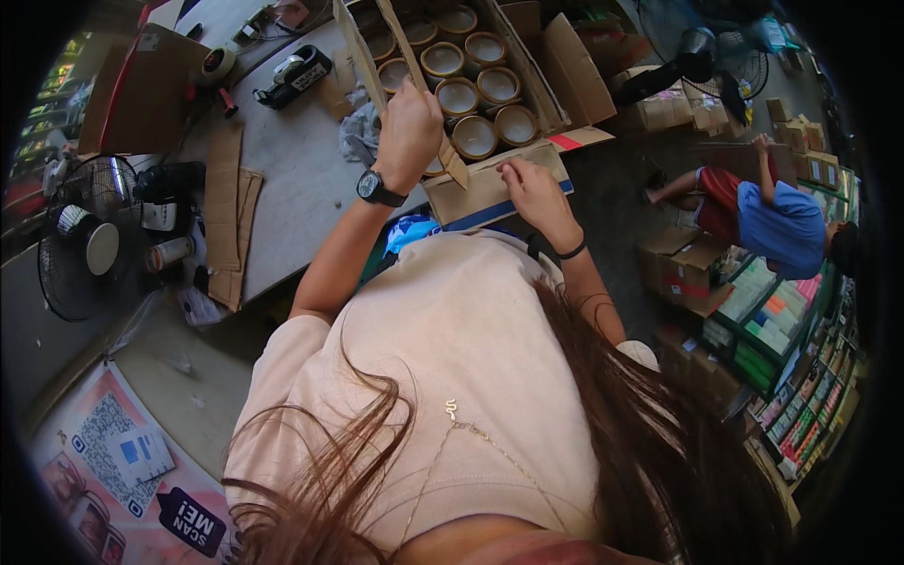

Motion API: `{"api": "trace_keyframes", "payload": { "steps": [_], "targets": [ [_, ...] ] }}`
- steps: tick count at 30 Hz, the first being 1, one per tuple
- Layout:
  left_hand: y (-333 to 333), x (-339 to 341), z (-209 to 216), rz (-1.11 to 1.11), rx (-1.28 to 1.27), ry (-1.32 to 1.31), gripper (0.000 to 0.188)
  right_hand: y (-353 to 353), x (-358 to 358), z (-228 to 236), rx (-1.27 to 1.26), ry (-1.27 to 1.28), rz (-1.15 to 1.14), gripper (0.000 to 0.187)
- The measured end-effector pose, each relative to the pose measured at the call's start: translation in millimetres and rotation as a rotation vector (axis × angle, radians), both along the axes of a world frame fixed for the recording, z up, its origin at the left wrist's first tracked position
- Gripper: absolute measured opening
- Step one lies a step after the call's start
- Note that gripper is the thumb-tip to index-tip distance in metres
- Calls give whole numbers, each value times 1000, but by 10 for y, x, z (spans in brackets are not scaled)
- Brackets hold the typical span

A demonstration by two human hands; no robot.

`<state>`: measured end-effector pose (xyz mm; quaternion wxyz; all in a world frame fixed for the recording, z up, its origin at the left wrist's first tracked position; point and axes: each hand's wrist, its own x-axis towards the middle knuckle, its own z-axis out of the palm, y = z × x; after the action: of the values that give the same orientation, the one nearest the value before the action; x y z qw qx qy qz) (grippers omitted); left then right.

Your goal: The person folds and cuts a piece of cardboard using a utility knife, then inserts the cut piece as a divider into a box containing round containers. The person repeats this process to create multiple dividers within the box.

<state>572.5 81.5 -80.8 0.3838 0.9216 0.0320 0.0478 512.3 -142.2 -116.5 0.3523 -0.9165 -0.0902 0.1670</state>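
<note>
Brown cardboard strip [399, 42] lies between the left hand [410, 135] and the top edge of the frame, its long axis slanting from top centre down and rightward past the fingers, where a lower end shows just beneath the hand. It passes over the left part of an open carton [541, 89] at upper centre, above the round jars [457, 96] with gold rims, of which at least 10 are visible. The left hand is the nearer of the 2: its fingers are drawn narrow and seem to pinch the strip at its near part. To its right, near the centre of the frame, the right hand [541, 193] lies over the carton's near flap [499, 193], fingers curled, fingertips by the flap's upper edge; I cannot tell whether they grip it or only rest there.

At upper left, a pale grey table [311, 141] carries a black tape dispenser [294, 77] and, near its lower edge, flat cardboard pieces [226, 207]. What bears the carton is hidden. 1 fan [80, 235] stands at far left, another fan [692, 56] at upper right. A co-worker [782, 226] in a blue shirt is at right, beside stocked shelves [800, 377]; a pink-and-white poster [122, 452] fills the lower left.
</note>
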Motion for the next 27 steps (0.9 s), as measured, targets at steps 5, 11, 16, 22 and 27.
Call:
{"api": "trace_keyframes", "payload": {
  "steps": [5,11,16,22,27],
  "targets": [
    [-36,116,-171,9,5,24,29,426,257,424,439,54,10,67],
    [-43,30,14,-51,-125,156,34,687,223,696,222,-88,244,86],
    [66,191,278,-143,-241,88,35,501,31,895,-69,-219,-24,67],
    [868,1780,-464,-72,338,-15,25,173,-257,1346,-119,-257,-162,62],
    [1002,2685,-640,-130,585,222,34,185,-250,1207,-110,-234,-143,63]
  ]
}}
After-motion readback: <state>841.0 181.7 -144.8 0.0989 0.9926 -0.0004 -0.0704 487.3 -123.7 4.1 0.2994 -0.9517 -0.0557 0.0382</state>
